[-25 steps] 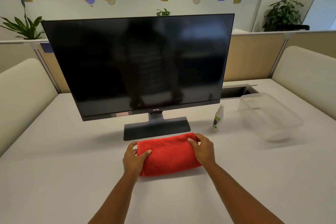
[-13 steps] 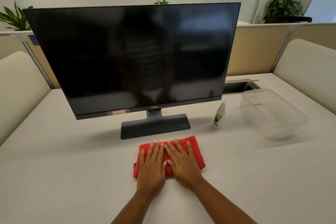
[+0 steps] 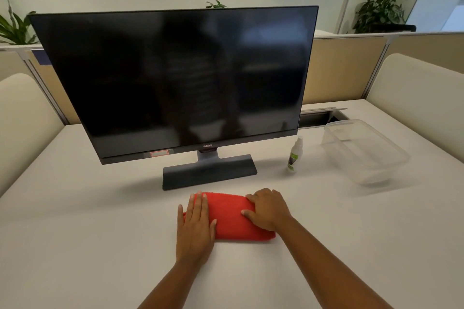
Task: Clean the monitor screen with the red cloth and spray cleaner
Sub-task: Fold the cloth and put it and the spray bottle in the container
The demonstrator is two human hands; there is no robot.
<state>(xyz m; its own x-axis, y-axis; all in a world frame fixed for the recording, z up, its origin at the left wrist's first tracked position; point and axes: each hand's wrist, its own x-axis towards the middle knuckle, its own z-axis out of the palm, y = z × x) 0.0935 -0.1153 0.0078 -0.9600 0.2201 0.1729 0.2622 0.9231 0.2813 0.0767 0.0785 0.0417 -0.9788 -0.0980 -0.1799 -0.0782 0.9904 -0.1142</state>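
A folded red cloth (image 3: 229, 216) lies on the white table just in front of the monitor's stand (image 3: 209, 170). My left hand (image 3: 195, 226) rests flat on the cloth's left end, fingers straight and together. My right hand (image 3: 268, 209) lies over the cloth's right end with fingers curled around its far edge. The black monitor (image 3: 173, 80) stands upright behind, its screen dark. A small white spray bottle (image 3: 295, 155) with a green label stands upright to the right of the stand, out of both hands' touch.
A clear plastic tub (image 3: 364, 150) sits at the right of the table (image 3: 75, 233), beyond the bottle. An open cable slot (image 3: 319, 116) lies behind it. Cream padded seat backs flank the table, with low partitions and potted plants behind.
Both hands were pressed flat side by side on the cloth's middle; they have since slid apart to its two ends, and the right hand's fingers have curled over the far edge.
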